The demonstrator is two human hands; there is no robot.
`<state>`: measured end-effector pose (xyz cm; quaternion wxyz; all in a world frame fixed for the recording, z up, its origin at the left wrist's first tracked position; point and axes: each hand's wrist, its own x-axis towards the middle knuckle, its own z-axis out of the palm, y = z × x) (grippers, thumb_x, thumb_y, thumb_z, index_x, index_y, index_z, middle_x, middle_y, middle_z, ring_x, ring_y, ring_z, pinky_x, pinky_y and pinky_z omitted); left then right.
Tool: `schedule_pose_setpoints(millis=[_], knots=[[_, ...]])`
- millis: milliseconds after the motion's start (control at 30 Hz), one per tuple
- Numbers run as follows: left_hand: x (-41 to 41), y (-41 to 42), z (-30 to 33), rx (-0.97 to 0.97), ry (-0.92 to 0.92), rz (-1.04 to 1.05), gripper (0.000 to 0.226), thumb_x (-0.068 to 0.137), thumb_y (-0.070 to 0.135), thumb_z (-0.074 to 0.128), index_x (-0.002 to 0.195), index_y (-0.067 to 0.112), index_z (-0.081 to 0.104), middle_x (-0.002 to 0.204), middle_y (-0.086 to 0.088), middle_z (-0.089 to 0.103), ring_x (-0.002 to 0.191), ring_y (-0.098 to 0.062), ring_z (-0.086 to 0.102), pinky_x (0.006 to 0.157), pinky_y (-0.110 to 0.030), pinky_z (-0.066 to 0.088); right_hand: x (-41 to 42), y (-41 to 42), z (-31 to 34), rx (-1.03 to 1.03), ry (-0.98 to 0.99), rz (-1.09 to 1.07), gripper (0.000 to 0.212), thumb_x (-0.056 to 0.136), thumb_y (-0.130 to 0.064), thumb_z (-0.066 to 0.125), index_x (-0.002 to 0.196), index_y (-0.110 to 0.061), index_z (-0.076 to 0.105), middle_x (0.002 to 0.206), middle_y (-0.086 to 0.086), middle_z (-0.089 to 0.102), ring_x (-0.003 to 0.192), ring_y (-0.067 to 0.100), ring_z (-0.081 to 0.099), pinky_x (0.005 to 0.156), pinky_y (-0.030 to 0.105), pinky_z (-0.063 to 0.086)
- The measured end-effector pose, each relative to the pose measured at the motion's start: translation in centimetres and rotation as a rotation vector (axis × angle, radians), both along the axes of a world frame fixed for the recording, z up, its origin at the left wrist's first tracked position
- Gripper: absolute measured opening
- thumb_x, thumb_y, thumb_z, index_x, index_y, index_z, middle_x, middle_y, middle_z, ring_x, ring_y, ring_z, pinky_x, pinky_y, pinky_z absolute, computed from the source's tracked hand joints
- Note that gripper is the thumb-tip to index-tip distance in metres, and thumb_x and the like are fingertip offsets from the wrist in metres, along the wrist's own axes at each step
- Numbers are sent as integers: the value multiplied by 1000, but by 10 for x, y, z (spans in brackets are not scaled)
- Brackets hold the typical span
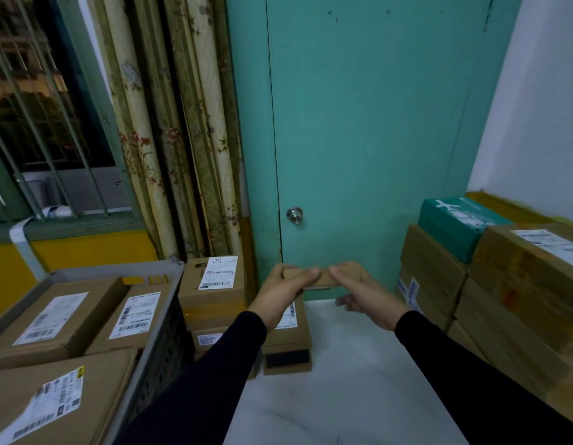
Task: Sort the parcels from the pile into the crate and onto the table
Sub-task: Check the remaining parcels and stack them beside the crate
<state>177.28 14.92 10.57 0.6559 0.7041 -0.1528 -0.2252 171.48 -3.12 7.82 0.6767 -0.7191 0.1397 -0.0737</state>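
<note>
A small flat brown cardboard parcel (323, 279) is held up in front of the door, above the far end of the white table (343, 380). My left hand (285, 292) grips its left end and my right hand (365, 293) grips its right end, thumbs on top. The grey crate (156, 358) at the left holds three labelled brown parcels (60, 319). A pile of brown parcels (211, 290) stands between the crate and the table. More stacked parcels (519, 303) line the right side of the table.
A teal box (455, 223) tops the right stack. The closed teal door (368, 139) with a knob (294, 215) is straight ahead. Curtains (169, 130) and a barred window (38, 107) fill the left.
</note>
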Motion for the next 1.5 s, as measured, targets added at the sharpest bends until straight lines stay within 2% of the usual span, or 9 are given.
schedule_pose_setpoints(millis=[67, 200, 300, 567, 800, 1000, 1167, 1300, 1500], knots=[[0, 0, 0, 19, -38, 5, 66, 71, 49, 87, 119, 16, 55, 122, -14, 64, 114, -28, 63, 106, -43, 51, 1, 5, 2, 132, -79, -17, 36, 87, -34, 75, 109, -18, 51, 107, 7, 61, 83, 19, 63, 72, 26, 58], [-1, -1, -3, 27, -99, 35, 48, 84, 39, 81, 118, 15, 56, 119, -13, 65, 111, -26, 64, 97, -37, 53, 4, 7, 1, 114, -183, -56, 56, 65, -41, 85, 103, -15, 53, 109, 11, 59, 99, 22, 62, 100, 46, 54], [-1, -2, -2, 53, -130, 49, 45, 87, 40, 77, 119, 16, 55, 117, -10, 65, 111, -26, 63, 90, -32, 53, 6, 7, -3, 62, -191, -102, 47, 74, -36, 82, 106, -12, 56, 108, 12, 63, 100, 22, 65, 103, 49, 53], [-4, 4, 0, 50, -180, 37, 49, 88, 41, 76, 122, 15, 54, 116, -8, 64, 103, -18, 62, 72, -17, 49, 6, 6, -9, -1, -182, -98, 98, 39, -78, 88, 110, -17, 58, 110, 12, 67, 105, 26, 67, 102, 51, 54], [-1, 6, -1, 71, -199, 14, 51, 88, 44, 74, 126, 16, 53, 119, -6, 62, 105, -16, 61, 76, -18, 47, 2, 11, -2, 68, -186, -76, 50, 71, -48, 78, 103, -16, 57, 107, 4, 64, 100, 19, 64, 102, 45, 53], [7, 8, 4, -80, 45, 51, 22, 102, 30, 59, 119, 17, 58, 116, -13, 65, 93, -24, 67, 92, -41, 55, 4, 2, -2, 253, -88, -98, 15, 105, -15, 51, 101, -12, 65, 103, 5, 63, 78, 10, 59, 64, 20, 48], [12, 9, -2, -159, 156, 74, 87, 92, -2, 66, 159, 19, 16, 120, -8, 61, 101, -26, 68, 83, -36, 60, 6, -5, -4, 294, -95, -54, 65, 96, 12, 49, 147, -25, 33, 117, 12, 62, 82, 17, 66, 57, 19, 53], [11, 5, -6, -108, 131, 28, 70, 89, 11, 75, 148, 12, 37, 126, -10, 65, 110, -27, 68, 96, -43, 57, 6, -2, -4, 219, -69, -8, 58, 94, 1, 62, 147, -8, 40, 118, 8, 67, 94, 18, 69, 69, 24, 58], [7, 5, -8, -48, -23, 0, 63, 89, 20, 76, 138, 31, 37, 123, 1, 62, 114, -19, 62, 101, -41, 53, 8, 4, -7, 230, -76, -12, 69, 84, -11, 76, 142, -17, 39, 124, 8, 65, 107, 21, 67, 77, 29, 58]])
